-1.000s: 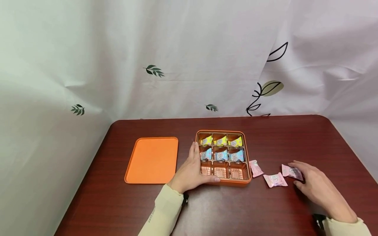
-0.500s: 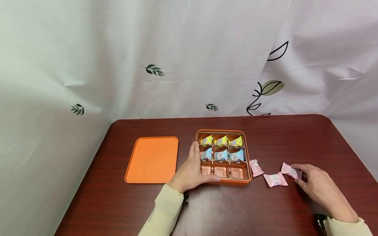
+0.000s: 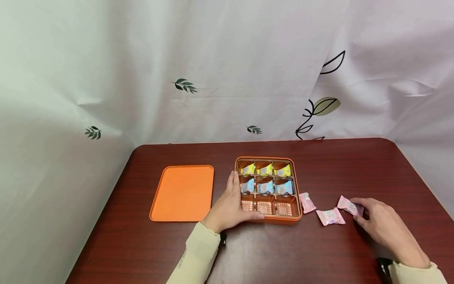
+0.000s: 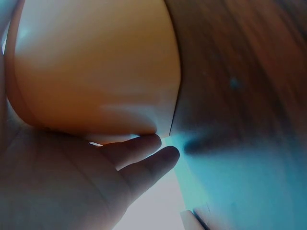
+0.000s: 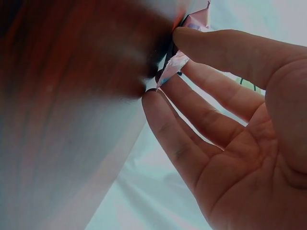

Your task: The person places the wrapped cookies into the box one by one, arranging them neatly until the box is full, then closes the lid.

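An orange box [image 3: 297,205] has a divided tray of compartments inside. Yellow wrapped candies [image 3: 264,169] fill its back row and blue ones [image 3: 266,187] the middle row; the front row's compartments hold nothing. My left hand [image 3: 227,211] rests against the box's left side and front edge, fingers straight and thumb along the front rim. At the right, my right hand [image 3: 383,223] pinches a pink wrapped candy [image 3: 347,205] between thumb and fingers, close over the table. In the right wrist view, thumb and fingertips partly cover that pink wrapper [image 5: 176,62].
Two more pink candies lie on the table between box and right hand: one [image 3: 307,202] beside the box's right side, another [image 3: 330,216] nearer the hand. Left of the box lies a flat orange lid [image 3: 184,193]. A white patterned curtain [image 3: 227,71] hangs behind the dark red table [image 3: 283,252].
The right thumb and fingers have come together on the pink candy, which has turned slightly. The left hand and the box have stayed in place.
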A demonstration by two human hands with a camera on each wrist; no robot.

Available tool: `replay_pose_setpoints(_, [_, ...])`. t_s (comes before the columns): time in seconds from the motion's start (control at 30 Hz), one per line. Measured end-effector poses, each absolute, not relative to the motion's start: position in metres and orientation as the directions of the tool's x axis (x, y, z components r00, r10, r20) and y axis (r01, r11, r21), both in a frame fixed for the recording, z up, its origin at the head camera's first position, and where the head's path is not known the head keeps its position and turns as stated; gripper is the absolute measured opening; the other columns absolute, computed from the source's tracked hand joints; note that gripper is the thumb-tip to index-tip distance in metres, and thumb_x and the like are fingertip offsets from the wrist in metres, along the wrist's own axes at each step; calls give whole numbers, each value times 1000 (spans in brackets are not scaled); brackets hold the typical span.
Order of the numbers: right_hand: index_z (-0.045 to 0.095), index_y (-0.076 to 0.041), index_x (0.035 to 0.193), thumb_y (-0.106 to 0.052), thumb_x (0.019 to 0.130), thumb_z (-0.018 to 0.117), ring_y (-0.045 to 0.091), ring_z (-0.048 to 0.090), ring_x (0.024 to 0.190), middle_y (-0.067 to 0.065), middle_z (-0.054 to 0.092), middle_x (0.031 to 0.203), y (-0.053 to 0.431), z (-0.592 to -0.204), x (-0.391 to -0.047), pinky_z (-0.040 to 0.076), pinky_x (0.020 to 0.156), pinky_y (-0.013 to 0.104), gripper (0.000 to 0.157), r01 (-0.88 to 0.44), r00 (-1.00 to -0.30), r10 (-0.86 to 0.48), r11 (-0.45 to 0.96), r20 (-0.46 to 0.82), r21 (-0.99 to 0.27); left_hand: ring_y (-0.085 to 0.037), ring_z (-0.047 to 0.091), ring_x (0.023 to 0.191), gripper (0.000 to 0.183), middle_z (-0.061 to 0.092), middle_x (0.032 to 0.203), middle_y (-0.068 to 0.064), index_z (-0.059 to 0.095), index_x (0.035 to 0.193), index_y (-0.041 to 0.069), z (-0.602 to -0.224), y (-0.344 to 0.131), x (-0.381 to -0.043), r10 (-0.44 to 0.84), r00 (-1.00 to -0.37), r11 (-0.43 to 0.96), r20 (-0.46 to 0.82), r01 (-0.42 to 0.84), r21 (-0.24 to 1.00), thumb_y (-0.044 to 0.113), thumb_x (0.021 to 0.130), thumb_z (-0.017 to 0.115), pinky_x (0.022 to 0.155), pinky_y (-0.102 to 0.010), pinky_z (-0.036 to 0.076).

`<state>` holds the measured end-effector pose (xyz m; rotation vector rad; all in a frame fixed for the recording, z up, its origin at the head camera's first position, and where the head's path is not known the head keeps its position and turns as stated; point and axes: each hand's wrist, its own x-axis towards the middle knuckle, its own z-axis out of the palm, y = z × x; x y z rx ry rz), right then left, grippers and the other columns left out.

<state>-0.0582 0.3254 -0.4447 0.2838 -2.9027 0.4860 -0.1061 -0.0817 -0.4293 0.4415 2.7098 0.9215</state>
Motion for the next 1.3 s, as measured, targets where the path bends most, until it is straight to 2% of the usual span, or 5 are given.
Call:
replay_pose_setpoints(0.13, [69,9,102,2,71,79,32,59,76,20,66,89,325,-444,-59,47,68,53,33,-188,-974,-138,933,178,-307,-33,33,145,142,-14,168,-10,-14,160,10,-429,-82,-106,359,-924,754,-132,203,625,76,70,75,110,-45,39])
replay_pose_setpoints(0.33, [69,10,101,-3,70,79,23,52,70,15,64,85,325,-443,-58,43,61,43,35,-163,-981,-120,935,153,-314,-33,33,145,142,-14,168,-10,-14,160,10,-430,-82,-107,360,-924,753,-132,204,625,75,70,75,110,-45,39])
replay_pose_setpoints(0.63, [71,6,99,-4,67,80,23,54,71,16,65,86,323,-442,-58,43,61,43,35,-173,-972,-105,926,210,-336,-34,34,144,142,-13,168,-11,-14,160,10,-430,-82,-106,358,-924,759,-133,205,617,76,71,75,110,-44,40])
replay_pose_setpoints(1.0, [69,7,102,-4,67,80,35,58,80,23,65,94,319,-439,-58,40,68,47,39,-184,-953,-79,919,292,-349,-34,33,145,142,-13,168,-11,-13,160,9,-429,-83,-106,362,-923,750,-130,205,629,78,70,73,110,-45,39])
replay_pose_setpoints(1.3, [69,4,105,-5,69,79,32,56,81,21,65,96,312,-434,-58,38,68,43,38,-194,-945,-77,914,316,-357,-34,33,145,143,-12,168,-12,-13,160,9,-431,-83,-106,366,-922,747,-125,211,630,80,70,71,110,-45,39])
